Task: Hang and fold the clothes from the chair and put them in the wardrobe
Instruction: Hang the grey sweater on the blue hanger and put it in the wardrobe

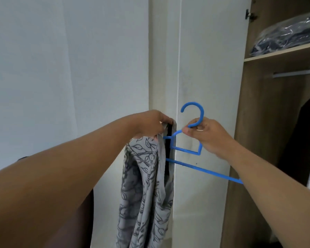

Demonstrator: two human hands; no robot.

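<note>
A grey garment with a dark leaf print [143, 185] hangs down from my left hand [150, 125], which grips its top edge in front of the white wardrobe door. My right hand [206, 135] pinches the neck of a blue plastic hanger [191, 149] just below its hook. The hanger's left end reaches into the garment's opening. Its lower bar slants down to the right behind my right forearm.
The white wardrobe door [209, 68] stands open just behind the hanger. To the right the wardrobe shows a shelf [283, 52] with dark clothes in plastic wrap [286, 36], a metal rail [295, 73] and a dark hanging garment [301, 140]. A white wall is on the left.
</note>
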